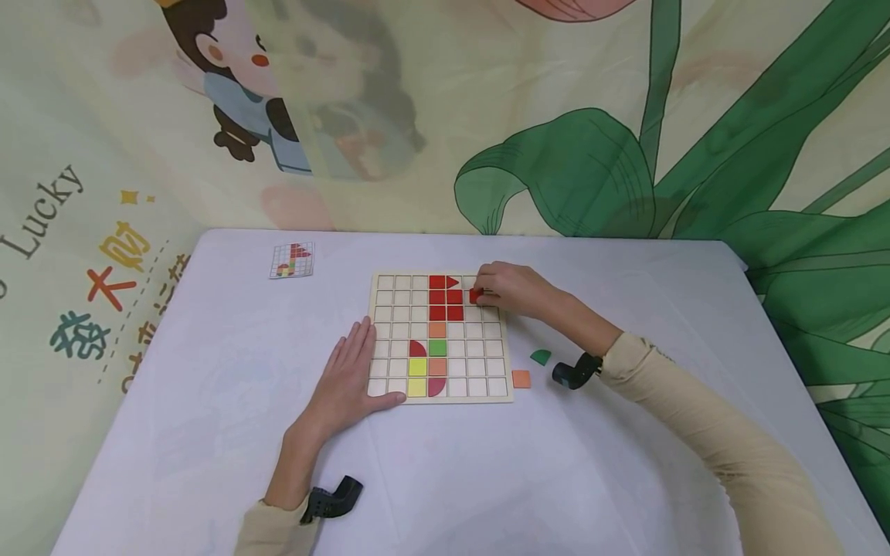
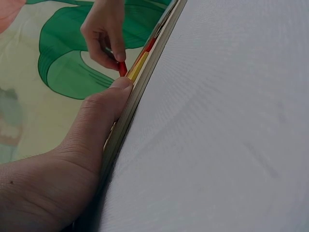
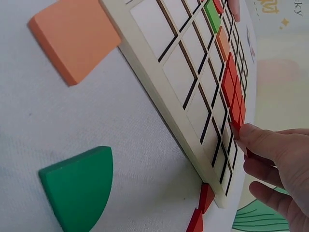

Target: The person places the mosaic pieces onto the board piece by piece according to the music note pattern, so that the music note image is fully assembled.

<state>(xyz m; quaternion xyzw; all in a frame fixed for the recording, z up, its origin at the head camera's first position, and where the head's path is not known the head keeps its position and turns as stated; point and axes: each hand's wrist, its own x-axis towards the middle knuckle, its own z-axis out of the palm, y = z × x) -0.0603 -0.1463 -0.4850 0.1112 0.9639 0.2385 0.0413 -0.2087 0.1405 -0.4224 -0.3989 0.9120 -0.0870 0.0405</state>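
- Evidently occupied, the right hand (image 1: 514, 290) at the board's 2 o'clock pinches a small red piece (image 1: 476, 296), its outline partly covered by the fingers.
- Left hand (image 1: 348, 371), between 8 and 9 o'clock: fingers straight, thumb spread wide, touching the grid board (image 1: 456, 367) at its edge.
- Step in hand, as judged: adding to the red squares (image 1: 437, 297) and red triangle (image 1: 452, 283) near 12 o'clock.
- Next move, as judged: align the piece with a cell's lines, lower it flat, then release without nudging its neighbours.
- Off the board: an orange square (image 1: 521, 379) just beside the edge at 4 o'clock; a green quarter-round (image 1: 540, 357) between 3 and 4; two red wedges (image 3: 206, 198) near the corner, right wrist view.
- Farthest, 10 o'clock: a pattern card (image 1: 292, 261), seemingly the guide.
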